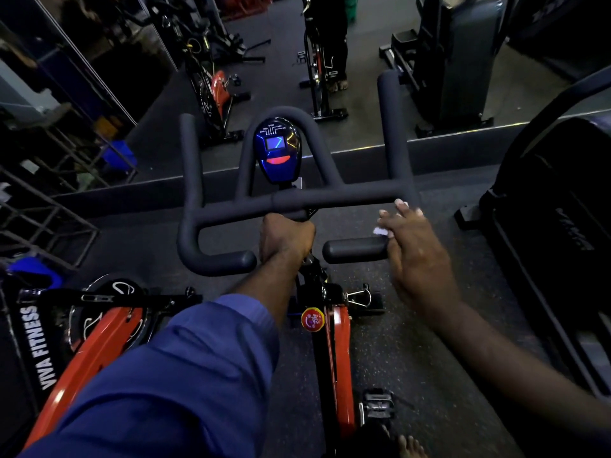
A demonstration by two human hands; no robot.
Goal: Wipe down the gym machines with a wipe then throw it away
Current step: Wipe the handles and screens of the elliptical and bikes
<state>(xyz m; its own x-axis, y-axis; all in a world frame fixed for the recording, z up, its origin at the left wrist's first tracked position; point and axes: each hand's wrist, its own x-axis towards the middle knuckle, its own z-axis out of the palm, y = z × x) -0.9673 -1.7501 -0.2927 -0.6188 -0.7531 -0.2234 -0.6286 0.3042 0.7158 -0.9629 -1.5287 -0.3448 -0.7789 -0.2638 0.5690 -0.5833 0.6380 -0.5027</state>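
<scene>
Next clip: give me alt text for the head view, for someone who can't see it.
A person's right hand presses a white wipe against the right side of a spin bike's black handlebar, while the left hand grips the bar near its centre. The bike's blue console sits just beyond the hands.

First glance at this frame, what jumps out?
The glowing blue console at the centre of the black handlebar draws the eye first. Just below, the left hand grips the bar's middle while the right hand presses a white wipe onto the right inner grip.
</scene>
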